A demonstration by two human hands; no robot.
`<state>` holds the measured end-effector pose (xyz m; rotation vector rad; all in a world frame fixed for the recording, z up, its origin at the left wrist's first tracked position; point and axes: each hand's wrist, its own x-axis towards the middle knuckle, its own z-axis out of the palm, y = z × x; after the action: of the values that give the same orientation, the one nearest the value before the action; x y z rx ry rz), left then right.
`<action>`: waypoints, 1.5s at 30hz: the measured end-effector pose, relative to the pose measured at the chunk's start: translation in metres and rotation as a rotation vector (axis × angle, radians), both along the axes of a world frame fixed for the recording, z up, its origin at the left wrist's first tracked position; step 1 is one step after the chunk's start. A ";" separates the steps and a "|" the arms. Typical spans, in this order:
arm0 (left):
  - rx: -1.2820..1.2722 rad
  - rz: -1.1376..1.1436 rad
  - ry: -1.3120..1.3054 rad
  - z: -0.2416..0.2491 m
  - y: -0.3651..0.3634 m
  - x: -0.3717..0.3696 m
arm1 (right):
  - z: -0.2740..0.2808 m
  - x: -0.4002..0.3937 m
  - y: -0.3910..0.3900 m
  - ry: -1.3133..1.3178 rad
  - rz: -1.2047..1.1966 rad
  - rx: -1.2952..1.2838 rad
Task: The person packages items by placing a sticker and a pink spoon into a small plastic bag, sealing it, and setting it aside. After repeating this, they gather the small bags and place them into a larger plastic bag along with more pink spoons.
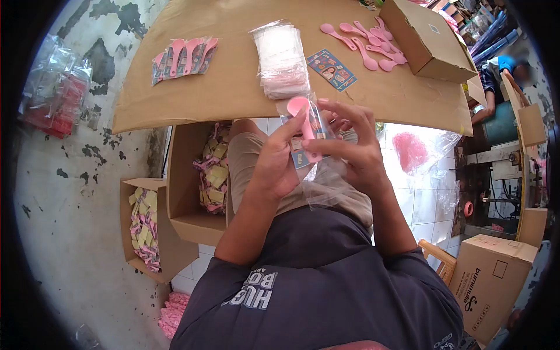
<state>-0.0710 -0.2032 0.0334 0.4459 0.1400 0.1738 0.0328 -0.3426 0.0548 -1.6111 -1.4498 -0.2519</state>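
Note:
Just past the table's near edge, a pink spoon (pixel 299 105) lies over a printed card (pixel 300 159) inside a clear plastic bag (pixel 318 178). My left hand (pixel 279 166) grips the bag from the left, its thumb beside the spoon's bowl. From the right, my right hand (pixel 360 149) closes on the same bag, with one fingertip against the spoon's handle and another near the bag's upper edge. Beyond my hands lie a stack of clear bags (pixel 280 55), a blue sticker card (pixel 332 69) and a pile of loose pink spoons (pixel 373 44).
Several packed spoons (pixel 184 58) lie at the table's left. A cardboard box (pixel 429 44) sits at its right. Below, filled boxes stand left: one box (pixel 198 227) beside my leg, another box (pixel 175 245) by the wall. A co-worker (pixel 496 79) is at far right, near a carton (pixel 490 286).

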 end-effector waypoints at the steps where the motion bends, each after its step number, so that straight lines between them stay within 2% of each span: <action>1: 0.003 -0.001 0.002 -0.004 0.002 -0.001 | -0.003 0.002 0.001 0.104 0.066 0.047; 2: 0.010 0.010 -0.008 -0.007 0.005 -0.003 | -0.004 0.007 -0.001 0.164 0.084 0.096; 3: 0.016 0.019 -0.018 -0.007 0.006 -0.004 | -0.003 0.006 0.000 0.338 0.135 0.192; 5: 0.114 0.084 0.009 -0.001 0.004 -0.006 | -0.004 0.012 -0.009 0.408 0.087 0.152; 6: 0.282 0.117 -0.024 -0.001 0.005 -0.008 | -0.004 0.010 -0.011 0.409 0.077 0.156; 7: 0.448 0.150 -0.060 0.001 0.006 -0.009 | -0.002 0.004 -0.012 0.568 0.026 0.104; 8: 0.470 0.121 -0.114 0.005 0.004 -0.010 | -0.001 0.001 -0.014 0.726 -0.023 0.051; 9: 0.471 0.115 -0.113 0.008 0.002 -0.010 | -0.002 -0.001 -0.015 0.728 -0.028 0.053; 11: 0.695 0.116 -0.002 0.014 -0.003 -0.012 | -0.006 -0.003 -0.015 0.861 0.026 -0.040; 12: 0.684 0.152 0.054 0.017 -0.007 -0.011 | -0.010 -0.003 -0.014 0.883 0.041 -0.065; 15: 0.824 0.228 0.078 0.004 -0.006 -0.009 | -0.015 -0.007 -0.014 1.026 0.028 0.024; 16: 0.824 0.223 0.076 0.004 -0.007 -0.009 | -0.016 -0.007 -0.013 1.026 0.023 0.026; 18: 0.878 0.286 0.135 0.009 -0.012 -0.011 | -0.016 -0.003 -0.012 0.552 -0.308 0.141; 19: 0.876 0.281 0.132 0.013 -0.014 -0.012 | -0.015 -0.001 -0.012 0.551 -0.313 0.141; 21: 0.950 0.293 0.184 0.018 -0.019 -0.014 | -0.012 0.004 -0.014 0.114 -0.420 0.228; 22: 0.948 0.290 0.181 0.017 -0.021 -0.015 | -0.010 0.005 -0.014 -0.017 -0.423 0.196; 27: 1.095 0.309 0.075 0.009 -0.023 -0.017 | 0.001 -0.004 -0.003 -0.111 -0.427 0.144; 31: 1.231 0.359 0.086 0.014 -0.023 -0.021 | 0.003 -0.005 0.004 -0.134 -0.435 0.149; 36: 1.336 0.276 0.146 0.022 -0.021 -0.026 | 0.004 0.001 0.005 -0.185 -0.416 0.159; 39: 1.304 0.276 0.131 0.022 -0.022 -0.026 | 0.003 0.002 0.006 -0.097 -0.369 0.183; 41: 1.311 0.270 0.129 0.021 -0.021 -0.026 | 0.006 -0.001 0.004 0.098 -0.382 0.199; 45: 1.236 0.247 0.099 0.013 -0.019 -0.024 | 0.007 0.014 -0.005 0.281 -0.398 0.236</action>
<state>-0.0952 -0.2224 0.0460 1.6729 0.1742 0.4817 0.0471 -0.3474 0.0620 -1.6518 -0.8475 -0.3902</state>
